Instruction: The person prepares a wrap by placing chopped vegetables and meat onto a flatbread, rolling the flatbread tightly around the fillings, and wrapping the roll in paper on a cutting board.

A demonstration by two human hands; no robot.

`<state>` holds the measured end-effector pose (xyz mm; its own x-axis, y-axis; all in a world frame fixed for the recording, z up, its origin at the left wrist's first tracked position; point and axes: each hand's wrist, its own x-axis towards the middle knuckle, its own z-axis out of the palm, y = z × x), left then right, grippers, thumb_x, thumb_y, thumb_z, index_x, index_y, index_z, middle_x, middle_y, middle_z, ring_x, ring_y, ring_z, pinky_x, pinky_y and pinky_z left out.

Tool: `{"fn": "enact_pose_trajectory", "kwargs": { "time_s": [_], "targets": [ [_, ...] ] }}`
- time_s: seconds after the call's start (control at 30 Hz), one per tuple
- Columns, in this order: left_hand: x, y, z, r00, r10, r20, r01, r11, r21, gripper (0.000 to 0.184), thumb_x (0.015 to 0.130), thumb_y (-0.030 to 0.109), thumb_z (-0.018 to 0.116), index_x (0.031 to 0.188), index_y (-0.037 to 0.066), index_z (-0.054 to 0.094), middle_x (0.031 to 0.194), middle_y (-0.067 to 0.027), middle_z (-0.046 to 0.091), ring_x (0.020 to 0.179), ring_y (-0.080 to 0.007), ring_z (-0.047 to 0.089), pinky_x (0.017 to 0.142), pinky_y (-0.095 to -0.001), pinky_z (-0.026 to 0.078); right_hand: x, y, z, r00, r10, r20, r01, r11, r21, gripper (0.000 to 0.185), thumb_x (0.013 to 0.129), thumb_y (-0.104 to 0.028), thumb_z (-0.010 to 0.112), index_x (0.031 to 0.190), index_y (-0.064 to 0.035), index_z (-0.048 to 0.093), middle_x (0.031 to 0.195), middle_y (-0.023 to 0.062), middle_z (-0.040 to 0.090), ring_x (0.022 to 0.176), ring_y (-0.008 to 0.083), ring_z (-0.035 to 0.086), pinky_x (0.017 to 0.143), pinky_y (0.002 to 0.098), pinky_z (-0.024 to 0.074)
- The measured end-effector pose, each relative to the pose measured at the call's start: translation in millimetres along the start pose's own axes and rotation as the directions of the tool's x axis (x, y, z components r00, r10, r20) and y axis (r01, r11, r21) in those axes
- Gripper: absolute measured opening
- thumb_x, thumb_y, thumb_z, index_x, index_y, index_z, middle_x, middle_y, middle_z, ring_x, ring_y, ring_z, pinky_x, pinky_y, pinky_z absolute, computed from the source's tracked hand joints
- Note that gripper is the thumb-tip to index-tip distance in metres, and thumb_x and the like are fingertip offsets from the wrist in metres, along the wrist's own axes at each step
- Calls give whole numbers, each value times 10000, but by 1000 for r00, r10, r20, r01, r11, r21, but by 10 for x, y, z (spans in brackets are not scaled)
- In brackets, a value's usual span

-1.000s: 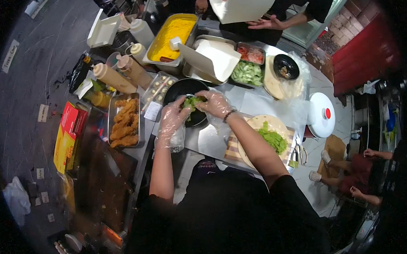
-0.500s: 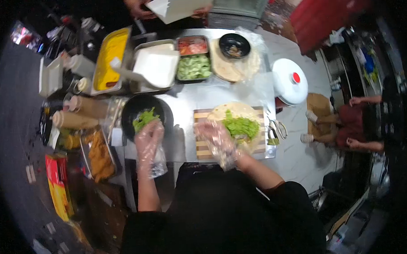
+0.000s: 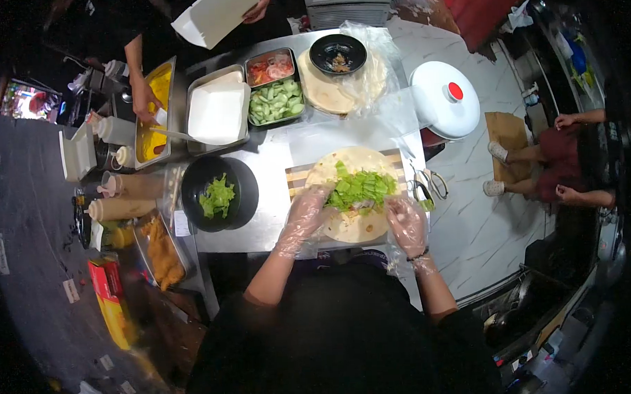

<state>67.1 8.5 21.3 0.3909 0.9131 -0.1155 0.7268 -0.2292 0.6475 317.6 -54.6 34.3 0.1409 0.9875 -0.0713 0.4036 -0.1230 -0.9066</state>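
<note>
A flat tortilla lies on a striped wooden board, with shredded lettuce piled across its middle. My left hand, in a clear plastic glove, touches the left end of the lettuce with its fingers bent together; what they grip, if anything, is hidden. At the right end of the pile is my gloved right hand, its fingers curled at the tortilla's edge. A black bowl to the left holds some lettuce.
Trays of cucumber and tomato stand behind, beside a white box. A co-worker's hand is at the yellow tray. Scissors and a white lidded pot are at right. Sauce bottles stand left.
My left hand has moved from the black bowl to the lettuce on the tortilla. My right hand has shifted to its right end. The co-worker's hand has reached into the yellow tray.
</note>
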Motion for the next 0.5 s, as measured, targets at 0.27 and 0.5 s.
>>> {"fn": "enact_pose_trajectory", "kwargs": {
  "time_s": [0.27,0.5],
  "targets": [
    [-192,-253,61,941,-323,-104,153,678,-719,232,798,37,730,1022,-11,702,913,-92,718,813,-137,666,729,-289,541,720,-441,405,753,-430,498,607,745,-275,432,796,-122,623,1224,-177,635,1260,152,597,1109,328,595,982,448,469],
    [-550,-483,-427,876,-459,-152,100,479,-872,274,801,-25,736,1067,-36,669,954,-134,706,848,-170,682,754,-286,564,877,-336,515,636,-224,739,675,626,-391,379,792,-215,679,1171,-192,677,1202,110,635,1126,314,579,974,434,457]
  ]
}}
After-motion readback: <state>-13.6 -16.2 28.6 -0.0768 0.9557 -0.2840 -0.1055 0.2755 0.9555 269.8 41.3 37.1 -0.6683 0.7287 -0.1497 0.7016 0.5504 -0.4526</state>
